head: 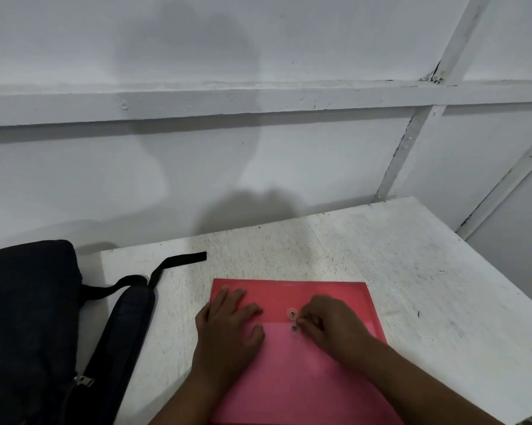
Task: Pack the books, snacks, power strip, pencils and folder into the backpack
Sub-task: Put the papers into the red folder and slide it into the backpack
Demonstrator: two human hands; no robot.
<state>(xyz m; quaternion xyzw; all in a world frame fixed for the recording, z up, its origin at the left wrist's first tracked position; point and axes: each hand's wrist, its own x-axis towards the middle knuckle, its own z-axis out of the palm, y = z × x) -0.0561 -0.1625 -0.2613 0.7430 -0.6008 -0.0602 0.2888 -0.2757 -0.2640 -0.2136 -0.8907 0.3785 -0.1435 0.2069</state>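
Observation:
A red plastic folder [292,372] lies flat on the white table [396,271], its flap folded over and two round string-tie buttons near the middle. My left hand [228,326] rests flat on the folder's left part with fingers spread. My right hand [329,323] has its fingertips pinching the string at the folder's buttons [293,317]. The black backpack [28,317] lies at the left, partly off the table's left edge. Books, snacks, power strip and pencils are not in view.
A black backpack strap [172,265] trails across the table toward the folder's far left corner. A white panelled wall [258,102] stands close behind the table. The table's right edge [504,302] runs diagonally at the right.

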